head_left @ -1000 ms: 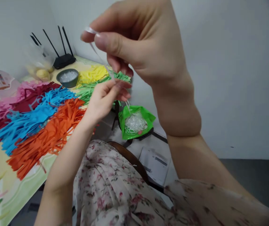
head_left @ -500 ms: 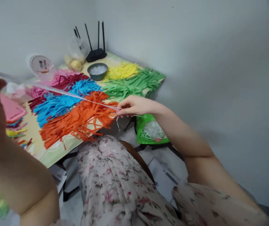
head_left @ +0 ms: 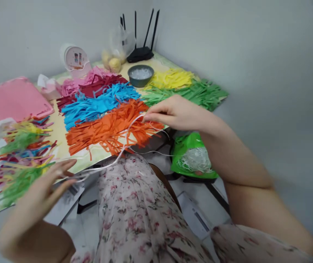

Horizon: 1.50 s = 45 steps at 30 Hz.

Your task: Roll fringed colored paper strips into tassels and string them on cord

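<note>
A slack white string [head_left: 119,155] runs between my two hands, sagging past the table's front edge. My right hand [head_left: 172,112] pinches its upper end between thumb and fingers, over the orange paper fringe [head_left: 98,131]. Low on the left, my left hand [head_left: 42,197] has its thumb and fingers spread, with loops of the string lying by the thumb and fingertips. Whether the string is wound round those fingers I cannot make out. A thin strand leads to a green bag [head_left: 180,144] holding a tangle of white string [head_left: 196,160], below my right forearm.
Blue [head_left: 90,109], dark red [head_left: 101,86], yellow [head_left: 170,78] and green [head_left: 194,95] fringes cover the table. A bowl [head_left: 137,80], a black router [head_left: 140,54] and a white tub [head_left: 75,58] stand behind. Multicoloured fringe strands [head_left: 25,157] and a pink sheet [head_left: 14,98] lie left.
My left hand has come down from the raised left side, and its fingers have spread. The string, stretched taut before, now hangs slack. The view has turned left.
</note>
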{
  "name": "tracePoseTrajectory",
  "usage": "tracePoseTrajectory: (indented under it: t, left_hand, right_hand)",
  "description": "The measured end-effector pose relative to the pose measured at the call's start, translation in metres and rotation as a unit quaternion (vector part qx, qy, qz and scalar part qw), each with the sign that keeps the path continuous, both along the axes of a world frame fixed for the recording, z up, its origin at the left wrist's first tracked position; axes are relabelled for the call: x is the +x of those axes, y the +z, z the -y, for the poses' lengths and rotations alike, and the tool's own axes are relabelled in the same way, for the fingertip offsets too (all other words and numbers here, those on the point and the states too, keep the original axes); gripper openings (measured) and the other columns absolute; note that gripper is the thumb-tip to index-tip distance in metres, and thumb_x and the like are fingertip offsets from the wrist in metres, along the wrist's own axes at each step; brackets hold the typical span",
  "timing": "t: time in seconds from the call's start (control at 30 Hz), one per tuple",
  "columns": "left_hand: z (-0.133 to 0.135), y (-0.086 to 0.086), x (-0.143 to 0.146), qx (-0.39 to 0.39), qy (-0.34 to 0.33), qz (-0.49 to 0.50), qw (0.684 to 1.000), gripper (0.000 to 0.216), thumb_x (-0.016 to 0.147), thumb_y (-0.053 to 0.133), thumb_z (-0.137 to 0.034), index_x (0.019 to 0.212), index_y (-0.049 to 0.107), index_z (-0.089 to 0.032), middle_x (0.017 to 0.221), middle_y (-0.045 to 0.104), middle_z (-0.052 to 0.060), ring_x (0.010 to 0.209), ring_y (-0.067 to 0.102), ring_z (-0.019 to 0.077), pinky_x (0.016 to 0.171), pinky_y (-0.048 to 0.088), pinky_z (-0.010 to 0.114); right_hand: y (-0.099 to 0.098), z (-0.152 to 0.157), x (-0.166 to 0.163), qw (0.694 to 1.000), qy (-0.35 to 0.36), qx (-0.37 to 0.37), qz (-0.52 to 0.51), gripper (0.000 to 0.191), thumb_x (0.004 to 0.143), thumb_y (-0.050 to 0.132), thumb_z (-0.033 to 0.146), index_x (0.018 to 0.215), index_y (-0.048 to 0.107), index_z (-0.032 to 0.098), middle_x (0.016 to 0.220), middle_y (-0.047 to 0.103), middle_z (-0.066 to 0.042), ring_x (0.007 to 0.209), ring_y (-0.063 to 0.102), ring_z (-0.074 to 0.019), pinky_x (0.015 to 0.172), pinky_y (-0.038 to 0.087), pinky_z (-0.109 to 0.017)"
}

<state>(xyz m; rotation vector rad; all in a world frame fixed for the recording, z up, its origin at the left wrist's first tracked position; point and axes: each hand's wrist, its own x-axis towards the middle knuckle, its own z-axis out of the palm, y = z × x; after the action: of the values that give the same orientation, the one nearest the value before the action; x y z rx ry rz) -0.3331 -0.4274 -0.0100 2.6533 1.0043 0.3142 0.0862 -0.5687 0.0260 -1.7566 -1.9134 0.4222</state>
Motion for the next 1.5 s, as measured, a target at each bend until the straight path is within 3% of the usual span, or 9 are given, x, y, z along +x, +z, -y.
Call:
tracePoseTrajectory:
  t: [0.1, 0.27, 0.4, 0.5, 0.6, 0.73, 0.9, 1.33, 1.5]
  left_hand:
    - [0.019, 0.003, 0.044, 0.036, 0.041, 0.053, 0.997, 0.043, 0.091, 0.057, -0.062, 0.099, 0.078, -0.025, 0.107, 0.080, 0.006, 0.087, 0.074, 0.0277, 0.077, 0.059, 0.038]
    - [0.039, -0.024, 0.115, -0.249, -0.051, 0.263, 0.931, 0.029, 0.087, 0.071, -0.050, 0.087, 0.071, -0.021, 0.072, 0.067, 0.003, 0.078, 0.066, 0.0212, 0.080, 0.055, 0.033]
    - [0.026, -0.056, 0.149, -0.539, -0.069, 0.277, 0.793, 0.044, 0.089, 0.064, -0.061, 0.078, 0.060, -0.018, 0.053, 0.039, -0.006, 0.044, 0.034, 0.0077, 0.044, 0.032, 0.020]
    - [0.012, -0.061, 0.156, -0.615, -0.030, 0.285, 0.734, 0.046, 0.085, 0.070, -0.062, 0.077, 0.056, -0.019, 0.052, 0.023, -0.011, 0.042, 0.014, 0.0040, 0.040, 0.017, 0.016]
    - [-0.004, -0.052, 0.160, -0.585, 0.000, 0.287, 0.759, 0.046, 0.083, 0.072, -0.062, 0.077, 0.060, -0.018, 0.050, 0.026, -0.010, 0.042, 0.018, 0.0038, 0.040, 0.017, 0.016]
    - [-0.037, -0.030, 0.174, -0.468, 0.026, 0.282, 0.837, 0.047, 0.081, 0.074, -0.061, 0.073, 0.064, -0.016, 0.051, 0.038, -0.006, 0.044, 0.030, 0.0054, 0.041, 0.022, 0.018]
    - [-0.089, -0.014, 0.195, -0.279, 0.071, 0.297, 0.910, 0.036, 0.074, 0.080, -0.051, 0.073, 0.070, -0.016, 0.052, 0.045, -0.004, 0.048, 0.037, 0.0073, 0.044, 0.027, 0.020]
    - [-0.134, -0.060, 0.215, -0.313, 0.155, 0.352, 0.868, 0.035, 0.073, 0.079, -0.049, 0.079, 0.069, -0.016, 0.050, 0.044, -0.006, 0.045, 0.036, 0.0077, 0.043, 0.026, 0.021]
    - [-0.134, -0.063, 0.212, -0.320, 0.158, 0.342, 0.870, 0.035, 0.076, 0.078, -0.048, 0.081, 0.069, -0.015, 0.050, 0.044, -0.006, 0.047, 0.035, 0.0079, 0.044, 0.026, 0.021]
  right_hand:
    - [0.007, -0.009, -0.045, 0.993, 0.060, -0.057, 0.087, 0.037, 0.103, 0.048, 0.034, 0.077, 0.067, 0.016, 0.066, 0.064, -0.002, 0.057, 0.045, -0.0114, 0.060, 0.027, -0.028]
    - [-0.004, -0.017, -0.096, 0.984, 0.122, -0.043, 0.126, 0.033, 0.106, 0.043, 0.041, 0.108, 0.068, 0.019, 0.075, 0.069, -0.004, 0.055, 0.047, -0.0140, 0.054, 0.018, -0.029]
    - [-0.024, -0.016, -0.073, 0.995, 0.065, -0.058, 0.052, 0.030, 0.106, 0.047, 0.035, 0.101, 0.069, 0.016, 0.076, 0.069, -0.004, 0.064, 0.055, -0.0146, 0.059, 0.025, -0.026]
    - [-0.046, -0.025, -0.034, 0.986, 0.101, -0.119, -0.056, 0.029, 0.104, 0.050, 0.030, 0.088, 0.069, 0.015, 0.072, 0.069, -0.002, 0.065, 0.058, -0.0125, 0.063, 0.034, -0.023]
    - [-0.063, -0.052, 0.020, 0.982, 0.084, -0.122, -0.119, 0.034, 0.102, 0.050, 0.034, 0.088, 0.073, 0.013, 0.083, 0.074, -0.004, 0.073, 0.064, -0.0132, 0.070, 0.041, -0.022]
    - [-0.070, -0.105, 0.108, 0.975, -0.200, -0.086, 0.052, 0.040, 0.103, 0.044, 0.034, 0.113, 0.075, 0.012, 0.100, 0.078, -0.009, 0.080, 0.067, -0.0164, 0.074, 0.043, -0.024]
    - [-0.080, -0.154, 0.183, 0.945, -0.266, -0.135, 0.133, 0.037, 0.095, 0.049, 0.019, 0.114, 0.077, 0.003, 0.113, 0.076, -0.020, 0.098, 0.069, -0.0260, 0.081, 0.043, -0.030]
    - [-0.102, -0.115, 0.204, 0.942, -0.155, -0.282, 0.100, 0.037, 0.090, 0.066, 0.045, 0.076, 0.082, 0.014, 0.062, 0.070, -0.003, 0.056, 0.054, -0.0127, 0.061, 0.040, -0.025]
    - [-0.100, -0.127, 0.205, 0.948, -0.215, -0.204, 0.114, 0.040, 0.097, 0.057, 0.039, 0.116, 0.077, 0.011, 0.105, 0.078, -0.012, 0.092, 0.068, -0.0218, 0.081, 0.045, -0.028]
